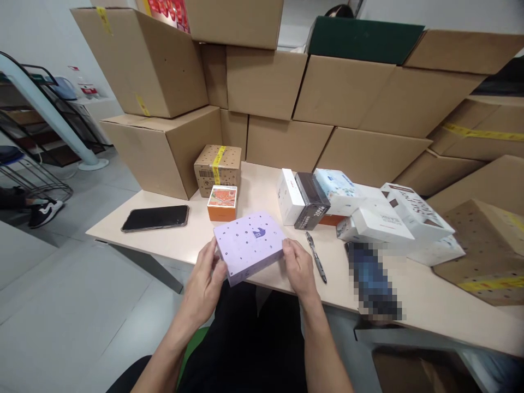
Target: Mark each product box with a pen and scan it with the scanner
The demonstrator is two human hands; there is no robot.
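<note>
A flat lilac box point(245, 240) with small dark marks and a purple picture on its lid is held between my two hands, at the table's front edge. My left hand point(207, 278) grips its left end, thumb toward the front corner. On the opposite end, my right hand point(298, 265) has its thumb and fingers closed. Just behind the lilac box stands a small orange box point(222, 210) with a picture on top. To the right of my right hand lies a pen point(316, 257).
A black phone point(155, 218) lies at the table's left. Behind the orange box is a taped small carton point(218, 166). Several white and dark boxes point(311, 202) stand at right, near a pixelated dark object point(372, 281). Large stacked cartons point(282, 142) wall the back; another taped carton point(483, 245) sits far right.
</note>
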